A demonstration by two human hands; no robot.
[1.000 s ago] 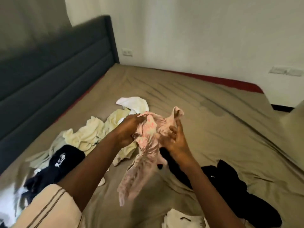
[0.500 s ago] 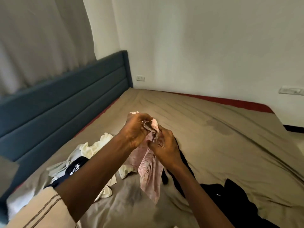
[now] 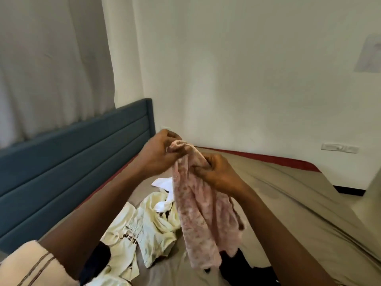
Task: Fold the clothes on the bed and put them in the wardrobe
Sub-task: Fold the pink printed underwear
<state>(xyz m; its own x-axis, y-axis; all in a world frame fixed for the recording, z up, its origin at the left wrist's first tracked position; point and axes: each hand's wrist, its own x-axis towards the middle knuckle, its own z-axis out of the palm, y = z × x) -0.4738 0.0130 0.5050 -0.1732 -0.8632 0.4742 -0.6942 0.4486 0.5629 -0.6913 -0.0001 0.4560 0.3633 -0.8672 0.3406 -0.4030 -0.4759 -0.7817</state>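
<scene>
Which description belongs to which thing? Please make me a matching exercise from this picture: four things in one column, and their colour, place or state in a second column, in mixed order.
Things
1. pink garment
2. cream shirt
3. white cloth
4. headboard

Descriptions
A. dark blue, upright along the bed
B. crumpled on the bed, dark print showing
C. hanging down, gripped by the left hand and the right hand
D. lying on the bed, beyond the shirt

Pairs: 1-C, 2-B, 3-D, 4-A
</scene>
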